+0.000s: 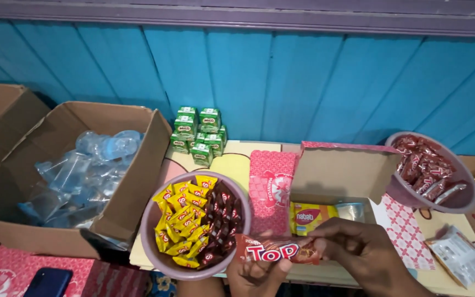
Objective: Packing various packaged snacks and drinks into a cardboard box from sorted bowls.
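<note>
Both hands grip one red and brown snack bar (277,251), held level at the bottom middle of the view, just in front of the open pink box: the left hand (256,275) pinches its left half from below with thumb and fingers, and the right hand (358,250) closes on its right end. At far left lies a dark blue phone (48,281) on a red patterned cloth, and above it stands a brown cardboard box (117,212) filled with clear plastic water cups (83,176). Next comes a stack of small green drink cartons (200,135) against the blue wall, and in front of them a mauve bowl (148,236) of yellow and dark brown wrapped sweets, just left of the held bar. The open pink box (333,173) holds a yellow wafer pack (307,217) and a clear cup. Farther right sits a second mauve bowl (407,195) heaped with red and brown bars, and at the right edge a clear plastic packet (461,258) lies on the table.
</note>
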